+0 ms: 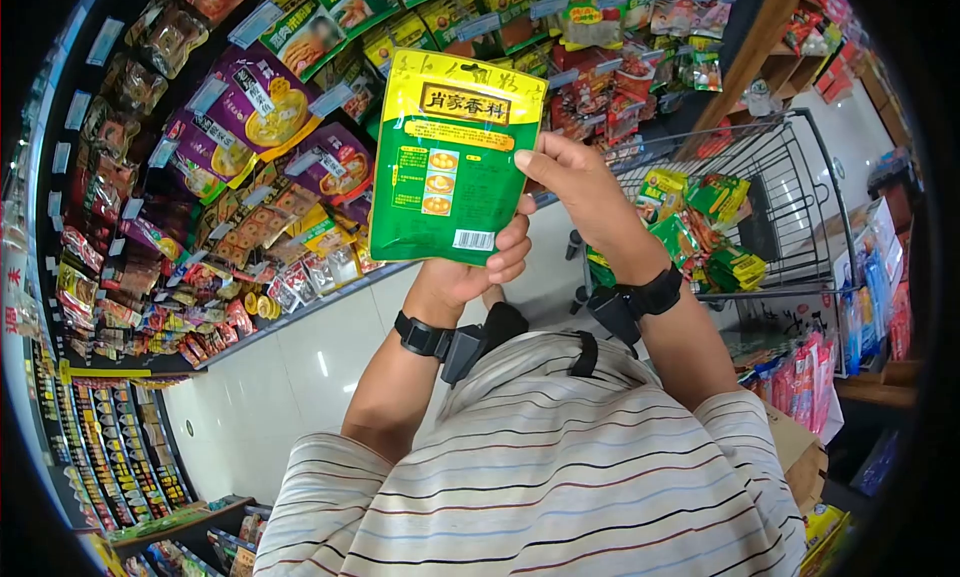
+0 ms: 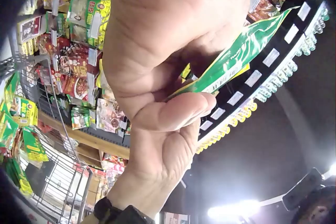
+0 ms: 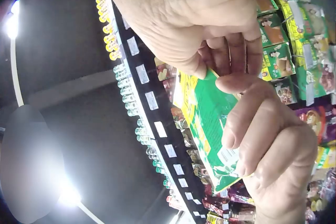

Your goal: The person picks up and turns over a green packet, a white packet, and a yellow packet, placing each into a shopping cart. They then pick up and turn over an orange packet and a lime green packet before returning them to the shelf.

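A green and yellow packet (image 1: 455,162) with printed text, small food pictures and a barcode is held up in front of the chest in the head view. The left hand (image 1: 480,267) grips its lower right part, fingers curled round the edge. At the right edge, higher up, the right hand (image 1: 585,192) pinches the packet with the thumb on its printed face. In the left wrist view the packet (image 2: 241,56) appears nearly edge-on beside the left hand (image 2: 178,35). The right wrist view shows the packet (image 3: 210,124) between the right hand (image 3: 194,19) and the left hand (image 3: 273,134).
Shelves of packets (image 1: 235,127) curve along the left and front, with purple bags (image 1: 270,102) among them. A wire shopping cart (image 1: 800,207) at the right holds several green and yellow packets (image 1: 700,212). Pale floor tiles (image 1: 270,397) lie below.
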Available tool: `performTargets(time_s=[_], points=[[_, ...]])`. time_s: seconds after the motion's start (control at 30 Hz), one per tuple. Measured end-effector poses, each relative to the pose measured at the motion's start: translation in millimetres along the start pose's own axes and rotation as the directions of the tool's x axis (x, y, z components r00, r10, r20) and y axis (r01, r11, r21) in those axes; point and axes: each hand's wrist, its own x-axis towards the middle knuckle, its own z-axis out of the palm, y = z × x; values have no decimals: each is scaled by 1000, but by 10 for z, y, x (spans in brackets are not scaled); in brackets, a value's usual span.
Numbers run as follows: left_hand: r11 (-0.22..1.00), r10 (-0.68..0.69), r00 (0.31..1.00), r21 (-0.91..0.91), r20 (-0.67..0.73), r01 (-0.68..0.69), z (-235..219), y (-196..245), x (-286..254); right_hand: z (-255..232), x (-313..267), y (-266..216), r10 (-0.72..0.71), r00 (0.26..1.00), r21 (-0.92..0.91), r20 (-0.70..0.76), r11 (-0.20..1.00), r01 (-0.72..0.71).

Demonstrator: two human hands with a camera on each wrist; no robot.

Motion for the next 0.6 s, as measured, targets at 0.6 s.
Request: performTargets(time_s=[0.6], points=[[1000,-9,1000,9,2,9,-91,50,-52,13,44,113,33,999,19,13,999,-33]])
